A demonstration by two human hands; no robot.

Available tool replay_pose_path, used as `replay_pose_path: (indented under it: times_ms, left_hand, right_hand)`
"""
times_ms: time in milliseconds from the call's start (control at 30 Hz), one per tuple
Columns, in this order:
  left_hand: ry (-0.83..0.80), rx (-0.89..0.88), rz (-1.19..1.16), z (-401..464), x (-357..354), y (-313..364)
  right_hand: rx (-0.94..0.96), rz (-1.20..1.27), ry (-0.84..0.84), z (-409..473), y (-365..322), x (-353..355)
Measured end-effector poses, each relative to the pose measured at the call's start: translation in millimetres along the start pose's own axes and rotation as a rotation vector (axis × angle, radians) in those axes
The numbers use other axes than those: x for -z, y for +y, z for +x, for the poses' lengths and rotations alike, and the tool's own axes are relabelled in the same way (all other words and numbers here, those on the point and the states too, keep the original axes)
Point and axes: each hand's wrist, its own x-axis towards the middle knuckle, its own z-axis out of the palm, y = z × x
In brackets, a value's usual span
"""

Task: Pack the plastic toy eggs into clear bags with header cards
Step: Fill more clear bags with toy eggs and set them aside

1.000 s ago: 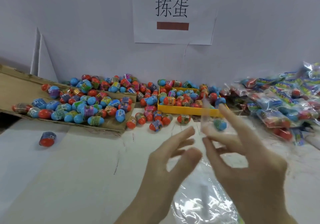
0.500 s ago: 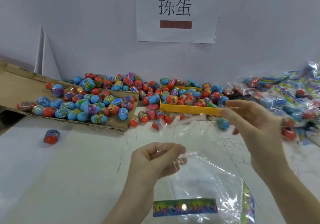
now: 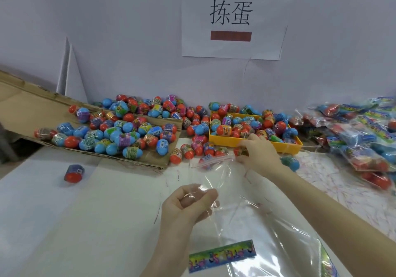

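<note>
White table (image 3: 64, 223) bare at near left; cardboard flap (image 3: 25, 114) heaped with toy eggs (image 3: 120, 135) far left; packed bags (image 3: 360, 139) far right; yellow tray (image 3: 227, 141) centre; clear bag (image 3: 246, 219) near centre, header card (image 3: 221, 255) nearest; left hand (image 3: 186, 204) pinches its mouth; right hand (image 3: 256, 153) grips an egg (image 3: 241, 150) before the tray; wall sign (image 3: 231, 19) reads 拣蛋.

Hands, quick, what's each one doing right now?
Left hand: pinching the clear bag near its mouth.
Right hand: fingers curled on an egg beside the yellow tray.
</note>
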Motion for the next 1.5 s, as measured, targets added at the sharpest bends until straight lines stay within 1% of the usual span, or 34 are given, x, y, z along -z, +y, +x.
replay_pose_path:
  times_ms: [33,67,133,167,233,267,300,367,433,500,567,733,900,1100,1167,1233,1300,1333,1400,1500]
  left_hand:
    - [0.011,-0.008,0.012,0,0,-1]
    - [0.019,-0.017,0.027,0,0,-2]
    - [0.028,-0.04,0.058,0,-1,-4]
    - [0.03,-0.058,0.074,0,-1,-5]
    - [0.04,-0.093,0.106,-1,-2,-6]
    - [0.046,-0.107,0.115,-1,-2,-7]
    - [0.048,-0.118,0.122,-1,-2,-7]
    - [0.045,-0.142,0.129,-2,-4,-6]
    - [0.03,-0.172,0.148,-3,-5,-6]
    - [0.017,-0.194,0.18,-4,-6,-7]
    - [0.011,-0.206,0.192,-4,-7,-7]
    - [0.019,-0.222,0.191,-5,-9,-7]
    - [-0.001,-0.256,0.196,-8,-10,-4]
    - [-0.006,-0.239,0.207,-10,-10,-4]
    - [-0.013,-0.236,0.191,-10,-10,-4]
    - [-0.016,-0.239,0.19,-11,-10,-4]
    - [-0.017,-0.243,0.193,-11,-10,-3]
    - [-0.017,-0.246,0.191,-11,-10,-3]
    - [-0.022,-0.248,0.177,-12,-10,-3]
    - [-0.043,-0.256,0.183,-13,-11,-3]
  right_hand:
    - [0.006,0.054,0.032,-2,-1,3]
    - [-0.011,0.187,0.076,-5,-3,10]
    - [-0.067,0.564,0.161,-16,-11,31]
    - [-0.063,0.737,0.191,-23,-17,43]
    - [0.02,0.984,0.197,-45,-31,68]
    - [0.094,1.057,0.169,-57,-38,79]
    - [0.172,1.076,0.133,-69,-44,88]
    - [0.305,0.976,0.08,-87,-51,94]
    - [0.374,0.817,0.083,-94,-54,93]
    - [0.403,0.681,0.123,-96,-54,91]
    - [0.438,0.611,0.14,-98,-55,91]
    - [0.491,0.487,0.074,-104,-58,91]
    - [0.495,0.534,0.008,-106,-58,90]
    - [0.426,0.719,-0.007,-110,-61,98]
    - [0.383,0.697,0.059,-110,-62,98]
    - [0.319,0.668,0.206,-110,-61,98]
    - [0.286,0.552,0.331,-109,-60,97]
    - [0.278,0.475,0.356,-109,-59,97]
    - [0.272,0.41,0.319,-111,-57,96]
    - [0.292,0.469,0.222,-113,-56,98]
